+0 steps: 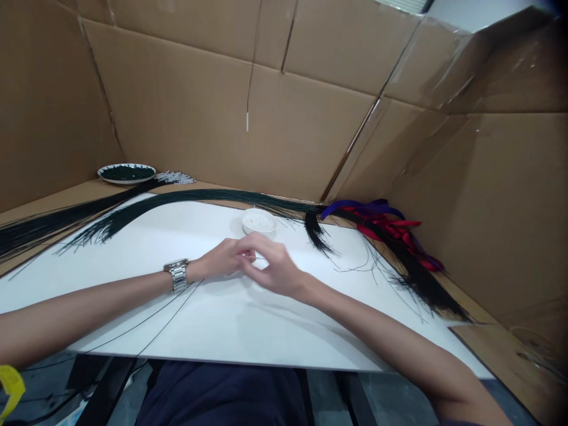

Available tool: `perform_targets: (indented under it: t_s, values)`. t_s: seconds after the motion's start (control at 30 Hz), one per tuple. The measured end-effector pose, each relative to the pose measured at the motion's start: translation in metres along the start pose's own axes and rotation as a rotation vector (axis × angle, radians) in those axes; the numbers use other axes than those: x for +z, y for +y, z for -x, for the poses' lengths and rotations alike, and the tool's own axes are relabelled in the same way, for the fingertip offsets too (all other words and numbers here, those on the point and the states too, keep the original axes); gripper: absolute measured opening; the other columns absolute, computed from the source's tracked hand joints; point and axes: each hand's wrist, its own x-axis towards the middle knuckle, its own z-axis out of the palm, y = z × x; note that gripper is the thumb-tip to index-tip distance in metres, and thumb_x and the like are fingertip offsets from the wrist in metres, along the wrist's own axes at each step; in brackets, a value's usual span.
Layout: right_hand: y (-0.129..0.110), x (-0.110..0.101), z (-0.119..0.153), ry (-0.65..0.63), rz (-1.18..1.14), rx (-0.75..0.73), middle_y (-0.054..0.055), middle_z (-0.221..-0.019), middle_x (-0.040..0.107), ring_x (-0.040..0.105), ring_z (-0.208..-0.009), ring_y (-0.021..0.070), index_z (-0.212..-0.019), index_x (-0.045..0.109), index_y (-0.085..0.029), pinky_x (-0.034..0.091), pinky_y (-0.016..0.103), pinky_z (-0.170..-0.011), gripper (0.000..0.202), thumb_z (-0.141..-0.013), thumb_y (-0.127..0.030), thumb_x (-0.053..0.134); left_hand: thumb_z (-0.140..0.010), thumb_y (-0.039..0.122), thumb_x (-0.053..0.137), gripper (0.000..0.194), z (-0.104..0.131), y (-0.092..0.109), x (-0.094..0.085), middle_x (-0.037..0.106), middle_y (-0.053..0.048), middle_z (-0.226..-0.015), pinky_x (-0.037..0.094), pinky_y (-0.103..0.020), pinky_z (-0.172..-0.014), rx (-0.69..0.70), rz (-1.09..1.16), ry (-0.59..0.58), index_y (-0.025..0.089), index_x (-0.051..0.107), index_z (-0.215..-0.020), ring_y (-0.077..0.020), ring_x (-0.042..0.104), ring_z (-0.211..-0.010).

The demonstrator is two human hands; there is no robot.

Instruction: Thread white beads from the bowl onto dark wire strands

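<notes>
My left hand [225, 258] and my right hand [276, 265] meet over the white board, just in front of a small white dish [258, 231] with tiny pale bits in it. Both hands are closed, fingertip to fingertip. Two dark strands of black cord [166, 319] run from under my left wrist over the board's front edge. A short piece of dark cord shows in the gap inside my right thumb and finger. Whatever is pinched between the fingertips is hidden by the fingers, and my right hand is slightly blurred.
A long bundle of dark cords [199, 195] arches across the back of the white board [275, 337]. Red and purple ribbons [390, 225] lie at right. A patterned plate [103, 177] of dark green bits stands back left, beside white-beaded cord ends [176, 177]. Cardboard walls [186, 106] enclose the board.
</notes>
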Motion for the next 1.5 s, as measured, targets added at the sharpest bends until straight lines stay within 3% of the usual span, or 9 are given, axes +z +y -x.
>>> perform_targets:
  t_s: [0.13,0.23,0.33,0.57,1.5]
  values:
    - [0.031,-0.035,0.044,0.126,-0.028,0.396,0.001,-0.077,0.063,0.057,-0.070,0.0141,-0.084,0.062,-0.019,0.048,0.028,-0.067,0.003,-0.084,-0.016,0.060,-0.090,0.032,0.055,0.017,0.001,0.004,-0.004,0.068,0.001,-0.081,0.041,-0.024,-0.061,-0.059,0.010,-0.026,0.019,0.065,-0.087,-0.0119,0.055,-0.064]
    - [0.052,-0.033,0.063,0.169,-0.228,0.697,0.000,-0.070,0.063,0.056,-0.062,0.0123,-0.082,0.063,-0.018,0.046,0.026,-0.059,0.005,-0.081,-0.023,0.065,-0.091,0.036,0.055,0.020,0.001,0.003,-0.004,0.069,0.001,-0.084,0.043,-0.024,-0.063,-0.092,-0.009,0.007,0.019,0.066,-0.089,-0.0122,0.056,-0.066]
    - [0.061,-0.025,0.068,0.140,-0.503,0.825,0.001,-0.070,0.068,0.058,-0.057,0.0121,-0.085,0.066,-0.016,0.048,0.027,-0.058,0.017,-0.081,-0.033,0.071,-0.090,0.037,0.056,0.021,0.000,0.004,-0.004,0.070,0.000,-0.087,0.045,-0.025,-0.069,-0.098,0.000,0.022,0.019,0.067,-0.087,-0.0133,0.059,-0.073]
    - [0.063,-0.026,0.069,0.131,-0.799,0.861,0.010,-0.084,0.077,0.071,-0.071,0.0192,-0.089,0.072,-0.014,0.054,0.030,-0.061,0.027,-0.076,-0.037,0.080,-0.088,0.035,0.059,0.019,-0.001,0.014,0.001,0.068,0.000,-0.082,0.039,-0.021,-0.056,-0.213,0.114,-0.023,0.017,0.064,-0.083,-0.0098,0.054,-0.061]
    - [0.056,-0.031,0.068,0.045,-0.734,0.875,0.008,-0.085,0.078,0.076,-0.080,0.0221,-0.088,0.067,-0.016,0.056,0.029,-0.066,0.023,-0.078,-0.034,0.078,-0.085,0.028,0.059,0.013,-0.003,0.013,0.004,0.069,0.000,-0.083,0.046,-0.025,-0.068,-0.138,0.095,0.003,0.018,0.065,-0.082,-0.0137,0.060,-0.075]
